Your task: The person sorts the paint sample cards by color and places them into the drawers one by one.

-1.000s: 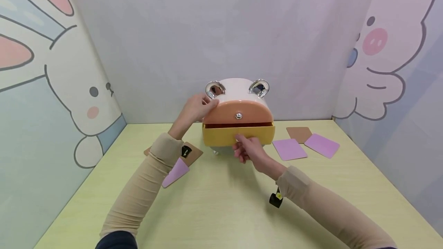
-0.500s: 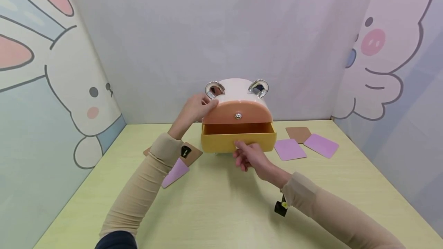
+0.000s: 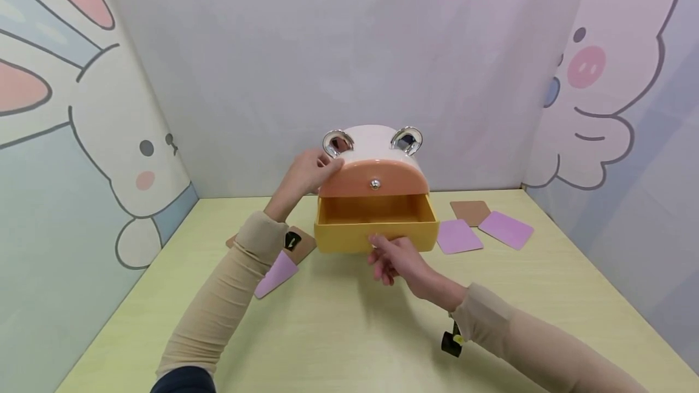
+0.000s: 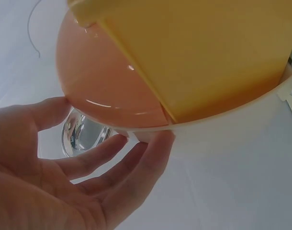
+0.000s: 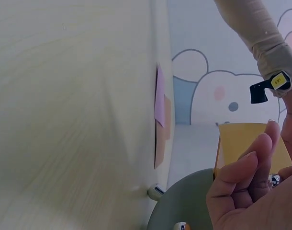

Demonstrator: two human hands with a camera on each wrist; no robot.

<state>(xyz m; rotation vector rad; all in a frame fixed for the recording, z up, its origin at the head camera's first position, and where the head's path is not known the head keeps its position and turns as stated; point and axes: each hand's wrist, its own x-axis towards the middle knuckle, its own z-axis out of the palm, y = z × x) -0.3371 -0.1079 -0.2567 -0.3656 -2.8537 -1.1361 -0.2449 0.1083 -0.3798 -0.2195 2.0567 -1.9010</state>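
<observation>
A small frog-shaped chest of drawers [image 3: 371, 141], white on top with two silver ring eyes, stands at the back of the table. My left hand [image 3: 307, 171] steadies its left side. In the left wrist view the thumb touches the edge of the orange drawer [image 4: 103, 76] and the fingers lie along the white shell. The yellow drawer [image 3: 344, 238] is pulled well out, and its visible inside is bare. My right hand [image 3: 405, 261] pinches at the middle of that drawer's front, hiding its knob. A green lower part [image 5: 184, 199] with a silver knob shows in the right wrist view.
Right of the chest lie two purple cards [image 3: 506, 229] and a brown card [image 3: 471, 213]. To the left, a purple card [image 3: 276, 275] and brown cards [image 3: 302, 247] lie partly under the left forearm. Cartoon-printed walls [image 3: 355, 41] enclose the table.
The yellow drawer has slid from barely ajar to far out toward me, with my right hand drawing back along with it. My left hand has stayed at the chest's side.
</observation>
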